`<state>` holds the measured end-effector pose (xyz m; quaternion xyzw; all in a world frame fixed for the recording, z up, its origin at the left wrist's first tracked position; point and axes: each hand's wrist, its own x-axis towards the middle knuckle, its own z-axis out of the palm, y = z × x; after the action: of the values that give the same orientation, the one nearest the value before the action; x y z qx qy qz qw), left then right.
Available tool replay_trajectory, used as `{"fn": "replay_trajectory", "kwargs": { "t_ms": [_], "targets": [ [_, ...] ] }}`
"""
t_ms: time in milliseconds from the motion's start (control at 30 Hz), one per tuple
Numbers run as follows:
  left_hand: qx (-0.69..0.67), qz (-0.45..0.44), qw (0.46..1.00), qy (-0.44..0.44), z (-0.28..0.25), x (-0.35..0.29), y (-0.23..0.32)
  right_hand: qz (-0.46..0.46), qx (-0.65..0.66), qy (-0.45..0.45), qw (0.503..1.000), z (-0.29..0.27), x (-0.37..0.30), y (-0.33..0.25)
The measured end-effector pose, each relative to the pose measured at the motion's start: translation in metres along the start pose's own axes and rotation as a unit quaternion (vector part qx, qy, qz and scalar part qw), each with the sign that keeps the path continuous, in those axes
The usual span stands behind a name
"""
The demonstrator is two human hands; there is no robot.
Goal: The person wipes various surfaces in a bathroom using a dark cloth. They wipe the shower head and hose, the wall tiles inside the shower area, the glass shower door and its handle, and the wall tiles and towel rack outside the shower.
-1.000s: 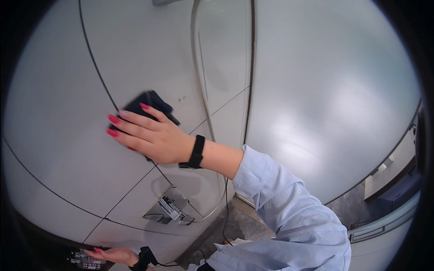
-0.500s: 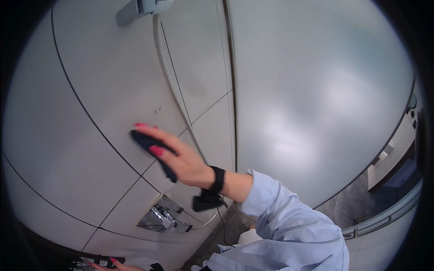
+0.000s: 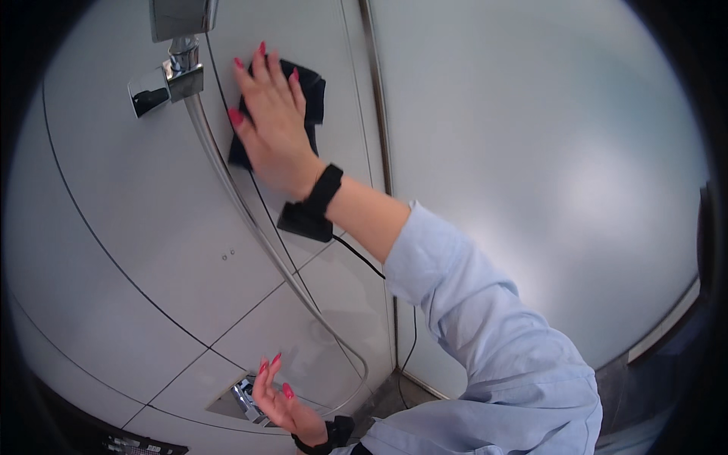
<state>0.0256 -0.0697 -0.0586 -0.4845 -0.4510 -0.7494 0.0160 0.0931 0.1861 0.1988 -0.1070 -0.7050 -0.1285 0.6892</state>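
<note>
While the right hand [image 3: 277,133] lies over the dark cloth [image 3: 312,91] high on the pale wall [image 3: 144,197], the step in hand looks like a wiping stroke. Its fingers are spread and extended, flattening the cloth rather than clenching it. The cloth sits between the hose [image 3: 262,243] and the edge of the glass panel [image 3: 531,152]. Any further stroke would, I judge, call for even palm pressure and care to keep the cord [image 3: 360,256] clear of the hose. The left hand [image 3: 284,402], low down, has loosely bent fingers and seems to hold nothing.

The right hand covers much of the cloth, so its folds and any pinch beneath the fingertips cannot be made out. The left hand hides part of the chrome fitting [image 3: 244,396]; whether they touch, I cannot tell. The shower head [image 3: 182,17] is cut off above, and a dark item [image 3: 140,444] at lower left is too dim to identify.
</note>
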Motion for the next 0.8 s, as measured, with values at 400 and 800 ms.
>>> {"fn": "replay_trajectory", "kwargs": {
  "t_ms": [400,800],
  "targets": [
    [0.397,0.141,0.903,0.082,0.062,0.08,-0.024,-0.09,0.018,-0.152,0.984,-0.033,-0.127,0.017],
    [0.463,0.11,0.865,0.159,0.078,0.103,-0.066,-0.113,-0.125,0.01,0.986,-0.054,0.048,0.101]
  ]
}}
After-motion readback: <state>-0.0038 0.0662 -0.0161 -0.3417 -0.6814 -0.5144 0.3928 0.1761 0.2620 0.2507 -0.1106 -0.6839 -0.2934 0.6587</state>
